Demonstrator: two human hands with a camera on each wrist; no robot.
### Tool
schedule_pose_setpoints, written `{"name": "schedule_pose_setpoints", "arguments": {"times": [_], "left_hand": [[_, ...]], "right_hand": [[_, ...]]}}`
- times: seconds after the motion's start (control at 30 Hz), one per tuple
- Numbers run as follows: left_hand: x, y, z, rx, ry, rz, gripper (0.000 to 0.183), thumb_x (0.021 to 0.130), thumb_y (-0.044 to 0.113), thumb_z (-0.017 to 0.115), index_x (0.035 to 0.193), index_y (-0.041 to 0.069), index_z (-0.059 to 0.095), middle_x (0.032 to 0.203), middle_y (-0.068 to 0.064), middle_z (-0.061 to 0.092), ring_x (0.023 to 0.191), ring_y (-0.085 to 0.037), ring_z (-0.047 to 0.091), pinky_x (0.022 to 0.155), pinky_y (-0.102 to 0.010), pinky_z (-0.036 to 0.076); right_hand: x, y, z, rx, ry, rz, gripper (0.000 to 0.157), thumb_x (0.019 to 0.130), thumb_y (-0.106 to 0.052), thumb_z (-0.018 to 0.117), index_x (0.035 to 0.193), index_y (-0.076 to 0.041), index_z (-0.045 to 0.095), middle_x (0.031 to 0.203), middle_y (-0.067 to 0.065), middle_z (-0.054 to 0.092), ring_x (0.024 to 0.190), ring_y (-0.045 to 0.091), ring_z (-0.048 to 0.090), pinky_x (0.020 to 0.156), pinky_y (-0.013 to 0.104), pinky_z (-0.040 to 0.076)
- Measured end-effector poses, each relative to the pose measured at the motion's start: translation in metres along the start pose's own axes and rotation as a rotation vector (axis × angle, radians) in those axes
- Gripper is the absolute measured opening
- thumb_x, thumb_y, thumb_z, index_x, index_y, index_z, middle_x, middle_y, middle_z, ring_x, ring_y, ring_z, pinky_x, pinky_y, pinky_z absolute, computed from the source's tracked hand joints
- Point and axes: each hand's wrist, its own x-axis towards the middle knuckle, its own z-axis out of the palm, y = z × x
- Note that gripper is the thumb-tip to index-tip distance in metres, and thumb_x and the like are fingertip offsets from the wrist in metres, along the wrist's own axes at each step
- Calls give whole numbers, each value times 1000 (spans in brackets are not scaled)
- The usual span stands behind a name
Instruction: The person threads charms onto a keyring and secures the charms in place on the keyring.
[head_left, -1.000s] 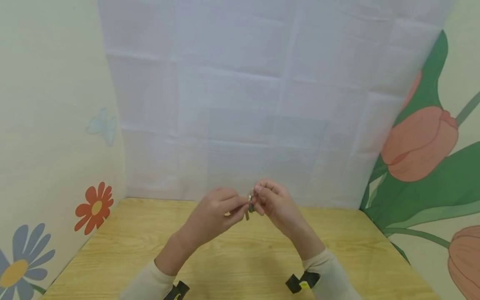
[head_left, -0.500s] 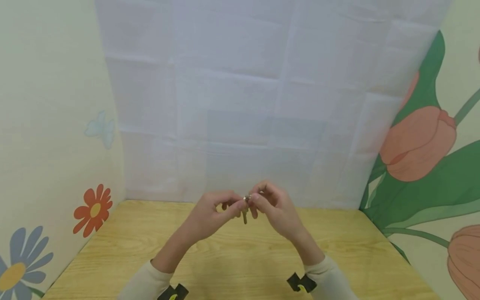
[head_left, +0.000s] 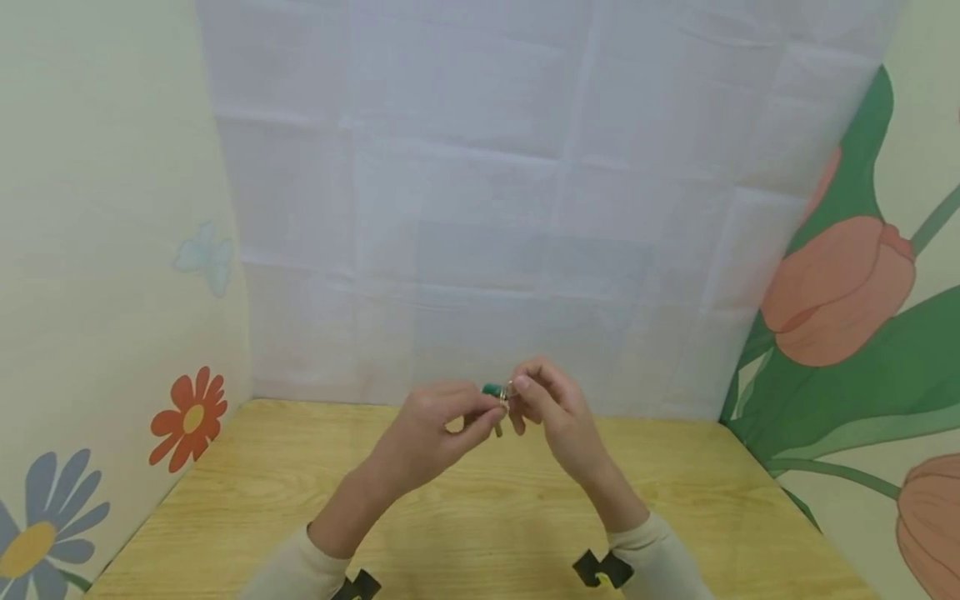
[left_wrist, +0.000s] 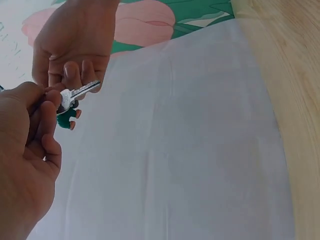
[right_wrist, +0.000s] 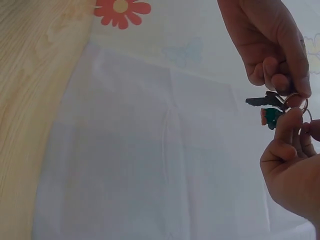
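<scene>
In the head view, my left hand and right hand meet above the table. Thumb and forefinger of the left pinch a metal key ring, from which a silver key sticks out past the fingertips. A small green charm with orange-tan bits hangs beside the key and shows as a green spot above the left fingertips in the head view. My right hand pinches a thin wire ring linked at the same spot. Fingers partly hide where the rings join.
Below the hands lies a wood-grain table. A creased white cloth hangs behind it. Flower-printed panels stand at the left and right. Dark straps with camera mounts sit at both cuffs.
The hands came close together half a second ago and now stand slightly apart again. The green charm has swung up into view above the left fingertips; the key still points down.
</scene>
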Motion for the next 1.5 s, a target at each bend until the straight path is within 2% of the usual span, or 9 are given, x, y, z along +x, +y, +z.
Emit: {"name": "schedule_pose_setpoints", "arguments": {"times": [0.13,0.4,0.53,0.7,0.8,0.9,1.1,1.3,1.5], "left_hand": [[3,2,2,73,-1,47,8,98,8,70,100,12,76,79,12,62,68,1,52,61,-16,45],[4,2,4,275,7,179,9,91,2,75,98,9,76,83,5,67,66,-4,56,64,-18,48],[4,3,6,344,10,188,13,87,2,79,99,8,76,85,4,68,65,-7,58,62,-20,49],[3,2,7,302,37,78,11,92,7,77,101,11,74,95,2,61,63,-8,52,58,-19,44],[1,0,7,255,40,-2,12,96,10,72,107,14,70,108,-3,53,65,-8,47,57,-18,43],[-1,-3,9,173,9,-74,14,100,10,67,113,13,63,113,-2,52,74,-9,50,63,-21,47],[-9,-12,13,2,-16,-198,15,103,5,61,113,16,56,101,3,61,81,-10,58,68,-27,52],[-15,-21,12,-40,13,-240,19,103,8,62,120,18,63,99,7,65,75,-9,59,60,-27,50],[-28,-42,13,-59,71,-444,22,105,23,62,126,23,67,93,11,70,72,-11,60,54,-31,46]], "right_hand": [[0,0,-1,12,47,51,25,110,-21,48,101,2,52,79,17,49,57,20,42,54,35,42],[0,3,-2,26,117,160,28,108,-22,53,100,5,52,74,12,50,56,16,40,54,27,40],[0,4,-3,0,157,193,29,108,-25,55,100,4,53,74,11,47,60,17,44,60,27,44],[2,2,-5,-127,172,162,28,109,-28,52,102,-1,58,93,14,59,81,28,52,77,33,45],[3,2,-4,-161,169,143,28,110,-28,49,106,-2,57,100,15,63,88,35,54,78,35,45],[4,4,-1,-139,154,154,29,111,-29,47,109,-1,53,92,17,63,82,35,57,72,31,47],[4,9,-1,-95,152,190,29,109,-27,52,113,1,54,76,15,54,67,23,52,63,30,47],[2,17,-11,-235,190,195,32,105,-35,61,114,-4,65,74,11,53,61,22,49,56,30,42],[2,42,-26,-333,104,178,23,105,-27,62,111,-6,70,73,13,55,61,36,50,53,31,40]]}}
